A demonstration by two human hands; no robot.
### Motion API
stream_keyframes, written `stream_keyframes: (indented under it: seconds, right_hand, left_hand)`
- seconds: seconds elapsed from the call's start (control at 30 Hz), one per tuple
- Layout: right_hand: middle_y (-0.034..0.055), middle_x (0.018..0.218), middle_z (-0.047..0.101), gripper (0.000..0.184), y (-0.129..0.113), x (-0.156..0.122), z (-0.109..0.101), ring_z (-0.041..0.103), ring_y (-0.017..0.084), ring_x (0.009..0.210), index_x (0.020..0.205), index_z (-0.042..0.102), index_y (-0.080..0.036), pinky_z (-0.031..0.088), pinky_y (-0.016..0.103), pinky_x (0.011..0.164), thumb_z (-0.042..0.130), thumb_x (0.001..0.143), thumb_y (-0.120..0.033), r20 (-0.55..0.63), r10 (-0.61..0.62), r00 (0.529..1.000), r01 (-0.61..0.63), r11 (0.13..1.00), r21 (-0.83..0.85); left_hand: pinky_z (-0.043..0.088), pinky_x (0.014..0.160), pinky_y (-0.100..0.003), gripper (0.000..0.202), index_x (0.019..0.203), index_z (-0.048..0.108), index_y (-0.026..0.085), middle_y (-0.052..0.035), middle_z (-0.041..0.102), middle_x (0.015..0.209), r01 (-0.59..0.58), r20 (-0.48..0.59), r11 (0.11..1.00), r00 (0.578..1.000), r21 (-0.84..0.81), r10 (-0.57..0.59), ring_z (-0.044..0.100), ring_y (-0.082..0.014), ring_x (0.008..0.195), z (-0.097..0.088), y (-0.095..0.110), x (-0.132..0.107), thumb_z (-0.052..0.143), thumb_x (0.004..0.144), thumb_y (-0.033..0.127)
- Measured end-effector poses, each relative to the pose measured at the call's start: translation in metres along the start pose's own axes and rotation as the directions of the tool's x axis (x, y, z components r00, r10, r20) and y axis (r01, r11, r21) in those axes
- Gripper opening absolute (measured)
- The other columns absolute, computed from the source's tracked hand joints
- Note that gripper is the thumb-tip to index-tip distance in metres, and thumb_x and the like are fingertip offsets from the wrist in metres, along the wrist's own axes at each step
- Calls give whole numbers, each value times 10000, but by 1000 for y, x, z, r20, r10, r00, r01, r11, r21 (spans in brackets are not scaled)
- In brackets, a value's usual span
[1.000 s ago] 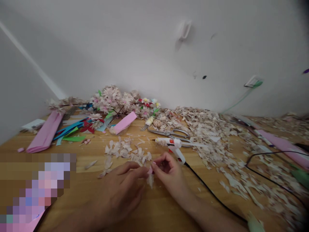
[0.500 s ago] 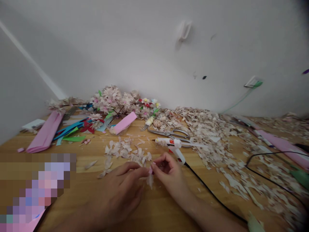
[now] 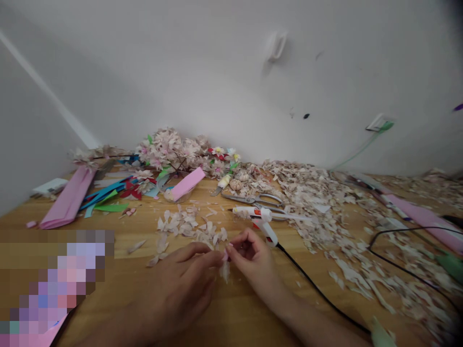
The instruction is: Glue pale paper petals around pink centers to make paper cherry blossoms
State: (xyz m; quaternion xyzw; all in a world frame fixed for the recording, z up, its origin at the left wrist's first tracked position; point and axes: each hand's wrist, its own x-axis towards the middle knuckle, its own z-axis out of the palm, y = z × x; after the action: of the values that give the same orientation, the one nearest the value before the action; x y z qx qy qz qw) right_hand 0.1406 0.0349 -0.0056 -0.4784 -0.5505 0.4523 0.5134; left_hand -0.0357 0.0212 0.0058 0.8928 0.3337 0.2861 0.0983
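Both hands meet over the wooden table at a small piece of pink paper (image 3: 226, 253). A thin whitish petal-like flake (image 3: 225, 271) hangs beneath it. The thumb and index finger of my right hand (image 3: 251, 253) pinch the pink piece from the right. From the left, the fingertips of my left hand (image 3: 186, 277) close on its other side, the thumb mostly out of sight. Just beyond the right hand lies a white glue gun (image 3: 265, 226) with a black cord. Loose pale petal-like flakes (image 3: 181, 221) lie in front of the left hand.
Metal scissors (image 3: 253, 198) lie behind the glue gun. Pale paper-like flowers (image 3: 170, 149) are heaped against the wall, near folded pink paper (image 3: 68, 197) and coloured strips (image 3: 108, 193). Dry husks (image 3: 311, 188) spread over the right side, crossed by a black cord (image 3: 321, 291).
Hardly anything differs. The fingers and the pink piece stay in nearly the same place, with only a slight shift at the fingertips.
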Motion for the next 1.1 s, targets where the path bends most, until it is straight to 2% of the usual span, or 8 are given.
stream_keyframes:
  seconds: [0.37,0.5,0.67,1.1]
  right_hand:
    - [-20,612,591,257,0,1,0,589,150,582,668,472,-222,488,276,555,649,685,-408,-30,-9,1000,10,1000,11]
    - [-23,606,584,251,0,1,0,586,143,571,668,474,-219,490,269,551,650,686,-398,-34,-17,999,18,1000,21]
    - [-27,611,564,226,1,1,0,574,133,569,665,495,-212,483,259,551,648,682,-376,-70,-27,997,26,1000,-10]
    - [-28,596,569,249,-1,1,1,581,135,555,659,497,-209,489,259,538,664,666,-394,-81,-37,996,38,999,12]
  left_hand:
    - [519,769,-303,422,1115,423,254,-50,563,1014,60,-18,995,998,-76,-62,572,-171,923,-1,0,0,484,735,82]
    - [513,784,-310,413,1107,424,267,-41,565,1022,90,15,990,996,-104,-89,570,-167,935,-1,1,0,489,742,86]
    - [502,804,-322,432,1130,382,278,-23,590,1021,135,-12,980,990,-146,-138,559,-167,956,2,0,-1,504,758,95]
    - [500,804,-329,444,1138,361,286,-17,600,1024,122,12,981,992,-153,-122,558,-173,963,1,0,0,489,761,90]
